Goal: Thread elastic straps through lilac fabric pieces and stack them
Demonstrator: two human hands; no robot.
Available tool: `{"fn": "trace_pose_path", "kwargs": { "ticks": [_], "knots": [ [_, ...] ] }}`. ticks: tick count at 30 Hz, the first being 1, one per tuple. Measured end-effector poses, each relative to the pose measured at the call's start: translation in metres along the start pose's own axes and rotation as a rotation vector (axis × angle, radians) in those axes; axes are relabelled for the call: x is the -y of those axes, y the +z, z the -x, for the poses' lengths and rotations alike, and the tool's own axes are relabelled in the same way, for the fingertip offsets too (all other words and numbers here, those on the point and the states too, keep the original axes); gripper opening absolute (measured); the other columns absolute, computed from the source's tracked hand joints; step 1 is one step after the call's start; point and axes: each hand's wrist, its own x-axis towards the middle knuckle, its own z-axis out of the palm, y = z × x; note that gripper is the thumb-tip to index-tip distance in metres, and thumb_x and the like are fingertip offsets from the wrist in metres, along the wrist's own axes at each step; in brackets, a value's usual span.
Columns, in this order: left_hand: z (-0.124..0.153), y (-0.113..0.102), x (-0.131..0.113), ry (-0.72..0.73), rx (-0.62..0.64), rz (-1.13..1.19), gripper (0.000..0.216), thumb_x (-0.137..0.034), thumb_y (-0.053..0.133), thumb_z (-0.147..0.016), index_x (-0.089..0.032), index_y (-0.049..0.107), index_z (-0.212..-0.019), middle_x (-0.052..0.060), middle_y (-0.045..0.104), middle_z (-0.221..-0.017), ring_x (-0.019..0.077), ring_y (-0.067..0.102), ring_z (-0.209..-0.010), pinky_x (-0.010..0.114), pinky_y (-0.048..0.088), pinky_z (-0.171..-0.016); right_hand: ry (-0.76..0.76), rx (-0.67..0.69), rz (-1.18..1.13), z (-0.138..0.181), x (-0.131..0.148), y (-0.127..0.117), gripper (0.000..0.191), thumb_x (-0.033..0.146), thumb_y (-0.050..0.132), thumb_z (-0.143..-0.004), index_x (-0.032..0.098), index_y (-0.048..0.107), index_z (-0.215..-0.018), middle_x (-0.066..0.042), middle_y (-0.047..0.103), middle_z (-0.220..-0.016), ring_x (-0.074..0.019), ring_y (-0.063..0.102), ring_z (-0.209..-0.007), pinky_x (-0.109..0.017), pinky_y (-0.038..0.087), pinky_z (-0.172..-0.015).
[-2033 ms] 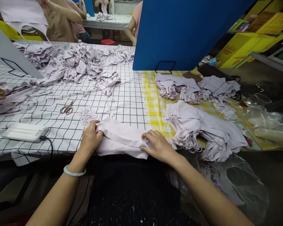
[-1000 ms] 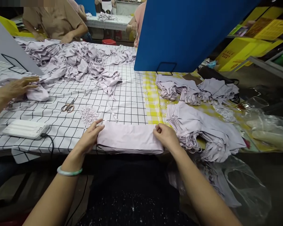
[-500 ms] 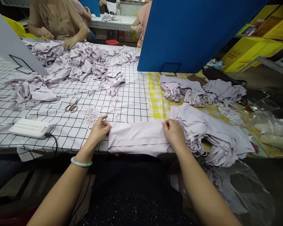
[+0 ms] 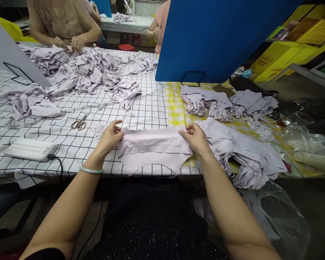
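While the left hand [image 4: 110, 138] is pinching the far left corner of a pale cloth piece [image 4: 154, 144], the right hand [image 4: 196, 139] is pinching the far right corner. Left thumb is pressing on the cloth, other left fingers standing spread; right fingers are curling in. Piece is lying between the hands, by the near edge of the table [image 4: 148, 112]; neither hand is sitting closer. Long axis is running left to right, roughly parallel to that edge. Straight long side is facing the table's far edge; curved cut-out is facing the near edge. Whether the far side is lifting clear: cannot tell. Beyond the right hand, a stack of pale cloths [image 4: 256, 148] is lying along the near edge.
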Motion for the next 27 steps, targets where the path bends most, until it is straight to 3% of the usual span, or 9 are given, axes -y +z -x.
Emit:
{"fn": "trace_pose_path", "kwargs": {
  "ticks": [4,6,9,12,15,18,20,23,27],
  "knots": [
    [-0.001,0.015,0.007,0.273,-0.128,-0.458,0.052,-0.016,0.052,-0.084,-0.011,0.053,-0.136,0.020,0.059,-0.127,0.0290,0.059,-0.115,0.046,0.049,-0.098,-0.213,-0.143,0.381,-0.001,-0.004,0.012,0.052,0.042,0.057,-0.085,0.011,0.051,-0.127,-0.020,0.061,-0.118,-0.0314,0.056,-0.113,-0.048,0.045,-0.097],
    [0.011,0.027,0.015,0.432,-0.018,-0.591,0.051,-0.024,0.049,-0.091,-0.014,0.049,-0.141,0.020,0.045,-0.149,0.0326,0.041,-0.139,0.053,0.035,-0.113,-0.313,-0.082,0.518,0.008,-0.010,0.021,0.056,0.041,0.043,-0.094,0.011,0.044,-0.141,-0.023,0.047,-0.145,-0.0334,0.040,-0.138,-0.054,0.035,-0.111],
    [0.028,0.036,0.027,0.467,0.239,-0.743,0.056,-0.042,0.047,-0.095,-0.022,0.043,-0.148,0.013,0.035,-0.160,0.0329,0.023,-0.150,0.060,0.018,-0.120,-0.247,0.195,0.656,0.020,-0.011,0.027,0.060,0.047,0.036,-0.098,0.017,0.037,-0.150,-0.015,0.034,-0.160,-0.0322,0.021,-0.151,-0.059,0.021,-0.119],
    [0.034,0.033,0.033,0.423,0.260,-0.796,0.061,-0.049,0.050,-0.094,-0.023,0.042,-0.149,0.014,0.032,-0.161,0.0366,0.021,-0.151,0.065,0.013,-0.119,-0.190,0.203,0.617,0.041,-0.003,0.011,0.060,0.044,0.043,-0.095,0.017,0.041,-0.149,-0.014,0.035,-0.159,-0.0336,0.020,-0.151,-0.059,0.018,-0.120],
    [0.038,0.036,0.026,0.506,0.190,-0.711,0.057,-0.039,0.053,-0.093,-0.019,0.045,-0.146,0.018,0.034,-0.159,0.0388,0.024,-0.149,0.068,0.013,-0.117,-0.177,0.089,0.365,0.090,-0.001,-0.016,0.043,0.041,0.046,-0.095,0.016,0.061,-0.127,-0.016,0.061,-0.135,-0.0330,0.051,-0.132,-0.052,0.038,-0.111],
    [0.051,0.066,0.007,0.701,0.195,-0.413,0.044,-0.023,0.049,-0.095,-0.019,0.050,-0.139,0.019,0.047,-0.149,0.0317,0.041,-0.141,0.061,0.032,-0.115,0.138,0.353,0.000,0.153,-0.018,-0.021,0.039,0.052,0.047,-0.095,0.021,0.070,-0.089,-0.009,0.074,-0.090,-0.0265,0.071,-0.089,-0.042,0.056,-0.084],
    [0.064,0.098,-0.007,0.789,0.252,-0.174,0.037,-0.015,0.048,-0.094,-0.019,0.055,-0.130,0.017,0.059,-0.135,0.0248,0.056,-0.127,0.049,0.048,-0.105,0.292,0.361,-0.151,0.180,-0.036,-0.008,0.040,0.057,0.061,-0.085,0.022,0.070,-0.100,-0.010,0.074,-0.104,-0.0284,0.069,-0.101,-0.043,0.055,-0.089],
    [0.081,0.141,-0.019,0.813,0.297,0.005,0.030,-0.008,0.047,-0.091,-0.017,0.061,-0.117,0.014,0.066,-0.113,0.0199,0.066,-0.106,0.038,0.058,-0.089,0.346,0.276,-0.309,0.187,-0.053,0.017,0.051,0.058,0.069,-0.078,0.023,0.066,-0.115,-0.010,0.068,-0.123,-0.0301,0.060,-0.122,-0.046,0.048,-0.101],
    [0.091,0.159,-0.017,0.811,0.305,0.013,0.027,-0.003,0.046,-0.089,-0.014,0.062,-0.108,0.014,0.065,-0.109,0.0203,0.065,-0.103,0.038,0.059,-0.088,0.291,0.386,-0.438,0.179,-0.049,0.017,0.035,0.055,0.065,-0.084,0.021,0.069,-0.094,-0.007,0.072,-0.105,-0.0271,0.065,-0.106,-0.041,0.048,-0.098]
  ]
}}
